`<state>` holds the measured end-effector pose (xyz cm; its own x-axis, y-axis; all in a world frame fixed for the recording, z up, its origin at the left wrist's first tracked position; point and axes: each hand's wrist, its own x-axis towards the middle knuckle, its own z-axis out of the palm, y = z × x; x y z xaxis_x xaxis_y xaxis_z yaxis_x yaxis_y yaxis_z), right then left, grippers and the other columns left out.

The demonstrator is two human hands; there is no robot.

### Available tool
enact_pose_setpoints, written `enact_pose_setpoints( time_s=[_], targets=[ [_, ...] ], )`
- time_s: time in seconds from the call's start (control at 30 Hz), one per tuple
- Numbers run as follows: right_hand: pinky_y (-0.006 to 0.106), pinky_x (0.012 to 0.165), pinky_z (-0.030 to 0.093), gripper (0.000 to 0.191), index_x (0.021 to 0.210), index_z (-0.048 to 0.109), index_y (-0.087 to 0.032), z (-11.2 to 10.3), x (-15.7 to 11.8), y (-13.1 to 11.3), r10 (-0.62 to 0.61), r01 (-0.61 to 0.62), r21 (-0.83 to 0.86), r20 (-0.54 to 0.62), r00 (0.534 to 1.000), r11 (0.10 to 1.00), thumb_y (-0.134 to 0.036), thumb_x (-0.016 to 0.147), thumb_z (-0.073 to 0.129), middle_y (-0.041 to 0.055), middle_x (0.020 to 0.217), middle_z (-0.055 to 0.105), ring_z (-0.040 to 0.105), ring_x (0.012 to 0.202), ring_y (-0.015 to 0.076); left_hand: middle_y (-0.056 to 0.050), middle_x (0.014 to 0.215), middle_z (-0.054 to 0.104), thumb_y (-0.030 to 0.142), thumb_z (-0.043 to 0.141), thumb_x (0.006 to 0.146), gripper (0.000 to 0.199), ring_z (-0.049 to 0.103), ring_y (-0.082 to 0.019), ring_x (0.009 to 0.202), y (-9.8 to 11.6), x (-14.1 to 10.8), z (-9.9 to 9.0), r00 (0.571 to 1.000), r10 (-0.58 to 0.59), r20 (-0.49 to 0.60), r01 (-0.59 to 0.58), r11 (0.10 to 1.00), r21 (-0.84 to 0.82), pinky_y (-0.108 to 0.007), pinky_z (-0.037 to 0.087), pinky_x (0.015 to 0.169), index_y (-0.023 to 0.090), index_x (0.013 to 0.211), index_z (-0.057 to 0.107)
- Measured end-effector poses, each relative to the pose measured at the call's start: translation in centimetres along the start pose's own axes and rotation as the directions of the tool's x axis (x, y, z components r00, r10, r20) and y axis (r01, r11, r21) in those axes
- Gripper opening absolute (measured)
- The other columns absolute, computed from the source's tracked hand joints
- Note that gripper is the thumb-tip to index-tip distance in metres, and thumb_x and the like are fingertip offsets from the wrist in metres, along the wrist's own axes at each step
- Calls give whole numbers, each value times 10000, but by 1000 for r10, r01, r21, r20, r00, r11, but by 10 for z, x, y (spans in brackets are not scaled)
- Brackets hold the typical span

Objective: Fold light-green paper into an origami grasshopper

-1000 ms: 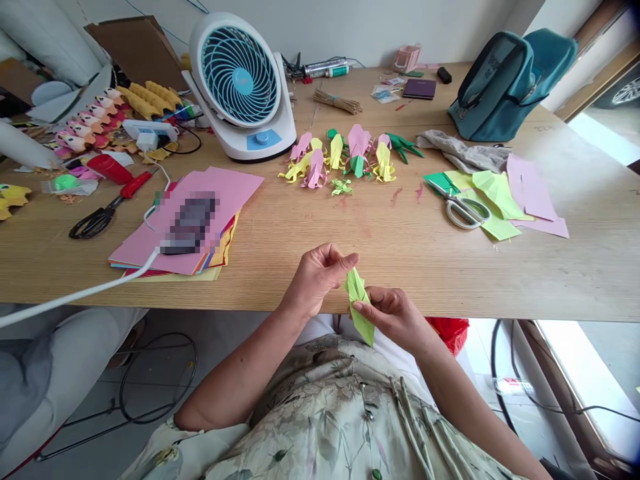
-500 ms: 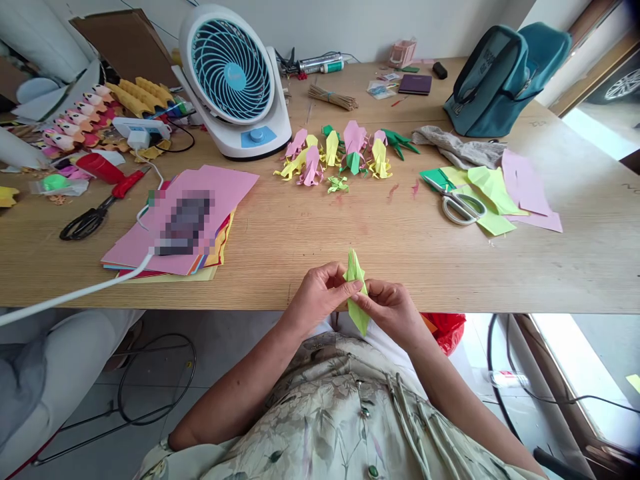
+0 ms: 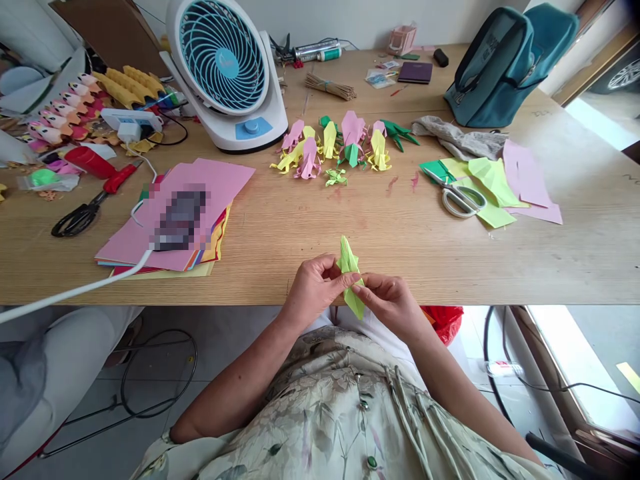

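Observation:
A folded light-green paper (image 3: 349,257), long and pointed at both ends, is held up at the table's front edge. My left hand (image 3: 316,283) pinches its middle from the left, thumb across the front. From the right, my right hand (image 3: 390,300) grips the paper's lower part between thumb and fingers. Farther back stand several folded paper figures in pink, yellow and green, among them a pink figure (image 3: 353,128) and a small light-green figure (image 3: 336,177).
On the left lie a stack of coloured paper (image 3: 225,175) and red-handled scissors (image 3: 85,215). Behind stands a white fan (image 3: 265,107). To the right are white-handled scissors (image 3: 463,201) on paper scraps (image 3: 530,173), a grey cloth (image 3: 465,141) and a teal bag (image 3: 487,80).
The view has shifted slightly. Both hands still hold the light-green paper, whose top now leans more to the left.

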<state>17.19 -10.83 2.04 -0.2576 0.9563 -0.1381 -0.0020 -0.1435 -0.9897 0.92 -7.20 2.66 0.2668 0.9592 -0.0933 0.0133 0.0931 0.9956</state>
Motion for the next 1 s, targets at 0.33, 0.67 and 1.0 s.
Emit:
enact_pose_setpoints(
  time_s=[0.33, 0.67, 1.0],
  targets=[
    [242, 522, 271, 437, 701, 654, -149, 0, 9, -1, 79, -82, 40, 67, 995, 996, -576, 757, 731, -25, 604, 524, 392, 549, 90, 53, 583, 499, 385, 799, 720, 335, 458, -60, 499, 5, 8, 7, 996, -79, 44, 84, 986, -145, -179, 398, 462, 153, 670, 563],
    [260, 581, 429, 462, 670, 692, -170, 2, 12, -9, 103, -106, 167, 25, 994, 980, -624, 656, 778, 22, 640, 646, 537, 600, 134, 65, 492, 491, 414, 805, 720, 360, 462, -67, 397, 11, 14, 12, 995, -48, 82, 61, 983, -172, -191, 394, 384, 167, 657, 551],
    [236, 525, 291, 389, 667, 605, -161, 2, 13, 6, 50, -48, 62, -30, 998, 997, -501, 716, 786, -35, 607, 509, 391, 559, 83, 60, 541, 487, 400, 827, 673, 366, 448, -56, 462, 10, 15, 12, 996, -61, 72, 73, 983, -170, -188, 374, 447, 153, 637, 560]
  ],
)
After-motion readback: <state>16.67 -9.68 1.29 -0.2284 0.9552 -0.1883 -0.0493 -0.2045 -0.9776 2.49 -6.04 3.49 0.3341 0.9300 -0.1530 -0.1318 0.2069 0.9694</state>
